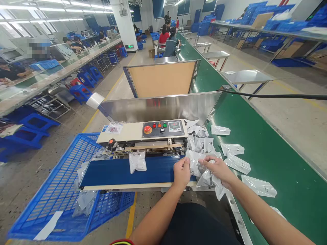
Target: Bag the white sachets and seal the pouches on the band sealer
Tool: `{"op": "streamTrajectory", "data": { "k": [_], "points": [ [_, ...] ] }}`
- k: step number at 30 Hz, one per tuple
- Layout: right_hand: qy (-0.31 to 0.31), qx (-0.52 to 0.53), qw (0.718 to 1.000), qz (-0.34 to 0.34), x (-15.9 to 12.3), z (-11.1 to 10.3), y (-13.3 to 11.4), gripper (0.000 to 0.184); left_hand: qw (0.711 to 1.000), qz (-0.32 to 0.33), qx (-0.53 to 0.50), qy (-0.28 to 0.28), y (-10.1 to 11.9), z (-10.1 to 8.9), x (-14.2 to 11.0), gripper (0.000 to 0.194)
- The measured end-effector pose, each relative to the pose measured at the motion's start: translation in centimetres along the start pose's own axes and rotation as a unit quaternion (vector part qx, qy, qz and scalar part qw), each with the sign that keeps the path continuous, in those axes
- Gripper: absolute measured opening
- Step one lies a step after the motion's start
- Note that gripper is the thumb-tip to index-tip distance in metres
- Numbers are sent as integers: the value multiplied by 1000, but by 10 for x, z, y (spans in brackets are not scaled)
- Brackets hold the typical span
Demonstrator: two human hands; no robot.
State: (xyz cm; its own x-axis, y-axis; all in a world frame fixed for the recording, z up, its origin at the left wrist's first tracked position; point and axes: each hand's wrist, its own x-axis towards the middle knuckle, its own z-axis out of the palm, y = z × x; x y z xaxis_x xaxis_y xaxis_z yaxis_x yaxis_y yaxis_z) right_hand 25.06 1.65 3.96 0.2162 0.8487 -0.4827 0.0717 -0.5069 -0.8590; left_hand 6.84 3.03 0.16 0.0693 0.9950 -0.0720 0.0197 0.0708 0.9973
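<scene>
Between my two hands is a white plastic bag point(193, 162), held at the right end of the sealing machine's blue belt. My left hand point(182, 173) pinches the bag's left edge, thumb and fingers closed. On the bag's right side, the fingers of my right hand point(217, 169) are pressed together. More white bags hang and lie just below and behind my hands. Another white bag point(137, 162) sits farther left on the blue belt point(158, 170), its top edge at the band sealer point(143, 134). What the bags contain is hidden.
A blue plastic crate point(48, 200) with bags inside stands below the belt's left end. At right runs a green conveyor point(270, 160) with several flat white bags on it. A metal panel point(158, 107) rises behind the machine. A black cable point(276, 96) crosses at right. People sit farther off.
</scene>
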Motion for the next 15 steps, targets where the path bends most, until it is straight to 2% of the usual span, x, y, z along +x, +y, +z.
{"op": "streamTrajectory", "data": {
  "k": [3,8,12,15],
  "points": [
    [1,-5,1000,24,10,-13,1,60,999,-41,-18,1,-3,5,11,64],
    [-6,-80,995,55,41,-20,1,56,985,-162,-23,57,-18,7,30,63],
    [-34,-142,986,78,70,1,-11,53,978,-186,-22,95,-28,-3,45,61],
    [-56,-166,982,67,79,24,-23,52,974,-192,-16,119,-30,-24,49,59]
  ]
}}
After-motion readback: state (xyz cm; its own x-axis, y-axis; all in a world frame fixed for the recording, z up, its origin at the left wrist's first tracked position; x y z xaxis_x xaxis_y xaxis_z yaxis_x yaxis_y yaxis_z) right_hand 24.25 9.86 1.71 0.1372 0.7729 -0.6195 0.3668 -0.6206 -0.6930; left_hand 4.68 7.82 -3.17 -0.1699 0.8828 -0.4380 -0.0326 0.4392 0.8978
